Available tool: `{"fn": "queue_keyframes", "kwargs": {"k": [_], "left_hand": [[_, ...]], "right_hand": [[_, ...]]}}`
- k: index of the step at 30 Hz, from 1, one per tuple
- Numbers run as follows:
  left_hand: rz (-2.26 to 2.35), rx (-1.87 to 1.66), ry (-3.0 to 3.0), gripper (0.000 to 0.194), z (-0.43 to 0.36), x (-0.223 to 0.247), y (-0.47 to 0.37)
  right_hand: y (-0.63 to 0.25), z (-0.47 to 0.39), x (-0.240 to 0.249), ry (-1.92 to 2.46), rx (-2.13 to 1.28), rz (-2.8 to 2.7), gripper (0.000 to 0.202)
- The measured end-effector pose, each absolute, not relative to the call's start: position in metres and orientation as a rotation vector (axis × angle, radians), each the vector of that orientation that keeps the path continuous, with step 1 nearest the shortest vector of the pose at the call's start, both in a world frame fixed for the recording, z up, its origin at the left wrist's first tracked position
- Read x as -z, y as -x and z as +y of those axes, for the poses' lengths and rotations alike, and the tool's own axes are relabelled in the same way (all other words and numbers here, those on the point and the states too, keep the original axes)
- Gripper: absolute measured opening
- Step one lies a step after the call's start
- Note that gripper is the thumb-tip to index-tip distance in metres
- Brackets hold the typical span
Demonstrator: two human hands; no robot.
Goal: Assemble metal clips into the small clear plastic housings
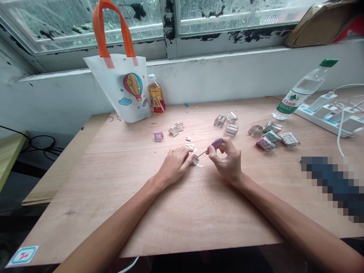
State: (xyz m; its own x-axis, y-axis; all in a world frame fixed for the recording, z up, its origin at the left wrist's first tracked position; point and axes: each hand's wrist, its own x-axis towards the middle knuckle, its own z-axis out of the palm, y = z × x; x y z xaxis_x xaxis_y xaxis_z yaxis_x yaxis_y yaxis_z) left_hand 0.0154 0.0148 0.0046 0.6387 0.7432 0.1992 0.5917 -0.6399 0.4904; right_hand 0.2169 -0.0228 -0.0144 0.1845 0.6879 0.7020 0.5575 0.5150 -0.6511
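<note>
In the head view, my left hand [175, 163] pinches a small clear pencil sharpener body [195, 160] against the table. A screwdriver [217, 143] with a purple handle is gripped in my right hand [228, 161]. It is tilted, and its thin shaft reaches left to the sharpener body; the exact contact of the tip is too small to tell. Beside the sharpener body lies a thin metal blade [200, 166]. Just beyond my left fingers are small flat pieces [190, 145], likely blades. Farther off sit a pink sharpener insert [158, 136] and two pale inserts [173, 131].
Several clear sharpener cases [231, 130] stand beyond my right hand, with more assembled sharpeners [266, 143] to the right. A tilted water bottle [301, 93], a power strip [327, 117], a white bag [119, 87] and a drink bottle [156, 96] line the back. A blurred dark object [335, 185] lies right.
</note>
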Motion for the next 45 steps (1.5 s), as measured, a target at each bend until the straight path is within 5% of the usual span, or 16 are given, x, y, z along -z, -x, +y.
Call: {"fn": "queue_keyframes", "kwargs": {"k": [19,26,30,37,45], "left_hand": [[1.048,-0.585,-2.485,0.030,0.016,-0.002,-0.015],[1.030,-0.615,-2.461,0.029,0.019,-0.001,-0.016],[1.036,-0.616,-2.467,0.030,0.020,0.001,-0.016],[1.036,-0.727,-2.430,0.025,0.025,0.005,-0.015],[0.958,-0.889,-2.333,0.021,0.028,0.007,-0.011]], "right_hand": [[-0.220,-0.022,0.001,0.897,-0.276,-1.694,0.003],[-0.222,-0.025,0.001,0.955,-0.490,-1.625,0.019],[-0.222,-0.023,0.007,0.872,-0.387,-1.646,0.050],[-0.224,-0.024,-0.008,0.853,-0.237,-1.580,0.018],[-0.218,-0.031,-0.015,0.749,-0.132,-1.741,0.040]]}}
